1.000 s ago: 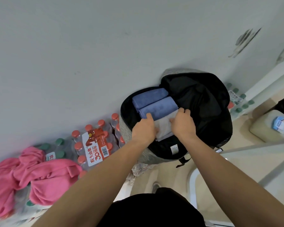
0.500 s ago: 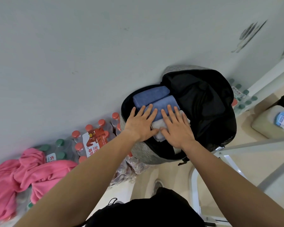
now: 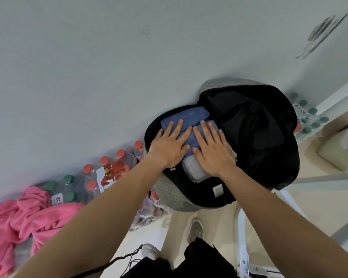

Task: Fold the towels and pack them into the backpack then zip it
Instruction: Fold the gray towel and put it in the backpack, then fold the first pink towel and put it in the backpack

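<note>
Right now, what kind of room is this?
Probably a storage corner indoors, maybe in a home or an office. Shrink-wrapped packs of bottled water line a plain wall, a pink cloth is heaped on some of them, and a big plastic container stands nearby.

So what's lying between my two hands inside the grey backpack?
In the head view, a folded blue towel shows between the left hand and right hand, with a folded pale grey towel nearer the wrists.
</note>
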A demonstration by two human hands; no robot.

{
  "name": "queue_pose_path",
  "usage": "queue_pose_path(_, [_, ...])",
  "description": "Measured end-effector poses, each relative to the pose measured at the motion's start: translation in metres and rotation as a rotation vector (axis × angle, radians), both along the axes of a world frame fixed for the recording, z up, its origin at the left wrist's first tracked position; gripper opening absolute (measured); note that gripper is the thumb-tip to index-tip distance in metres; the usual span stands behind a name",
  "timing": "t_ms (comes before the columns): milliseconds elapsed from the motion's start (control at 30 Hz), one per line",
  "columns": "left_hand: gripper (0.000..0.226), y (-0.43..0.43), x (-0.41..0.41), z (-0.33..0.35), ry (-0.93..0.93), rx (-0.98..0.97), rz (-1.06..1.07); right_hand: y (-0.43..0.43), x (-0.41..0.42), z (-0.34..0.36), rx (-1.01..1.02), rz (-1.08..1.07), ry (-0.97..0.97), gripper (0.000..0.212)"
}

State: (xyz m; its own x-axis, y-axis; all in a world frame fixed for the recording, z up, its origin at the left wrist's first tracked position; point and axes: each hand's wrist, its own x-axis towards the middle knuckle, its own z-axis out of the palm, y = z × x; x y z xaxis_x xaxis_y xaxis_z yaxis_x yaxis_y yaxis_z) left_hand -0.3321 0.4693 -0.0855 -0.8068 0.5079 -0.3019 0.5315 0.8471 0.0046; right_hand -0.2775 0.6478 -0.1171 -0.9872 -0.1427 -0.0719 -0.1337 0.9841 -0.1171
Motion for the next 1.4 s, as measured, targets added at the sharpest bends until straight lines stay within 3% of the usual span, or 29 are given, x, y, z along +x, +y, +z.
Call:
queue_pose_path(333, [0.066,0.004,-0.008,0.011,-0.044,-0.071,-0.024,0.0,-0.007,0.009,0.001,0.01,-0.129,0.072])
queue_pose_path(500, [0.067,-0.023,0.012,0.052,0.014,0.066,-0.041,-0.016,0.001,0.05,0.036,-0.013,-0.125,0.069])
queue_pose_path(733, [0.063,-0.133,0.064,0.091,0.07,0.234,0.064,-0.113,0.037,0.09,0.007,0.01,-0.06,0.067])
queue_pose_path(967, [0.061,-0.295,0.128,0.091,0.051,0.241,0.299,-0.26,0.078,0.099,-0.025,0.176,0.04,0.062])
queue_pose_path(1200, [0.056,-0.421,0.201,0.061,0.02,0.212,0.477,-0.373,0.115,0.086,-0.074,0.34,-0.048,0.057])
queue_pose_path(1400, [0.04,-0.466,0.245,0.028,0.156,0.207,0.665,-0.423,0.134,0.068,-0.067,0.458,-0.211,0.055])
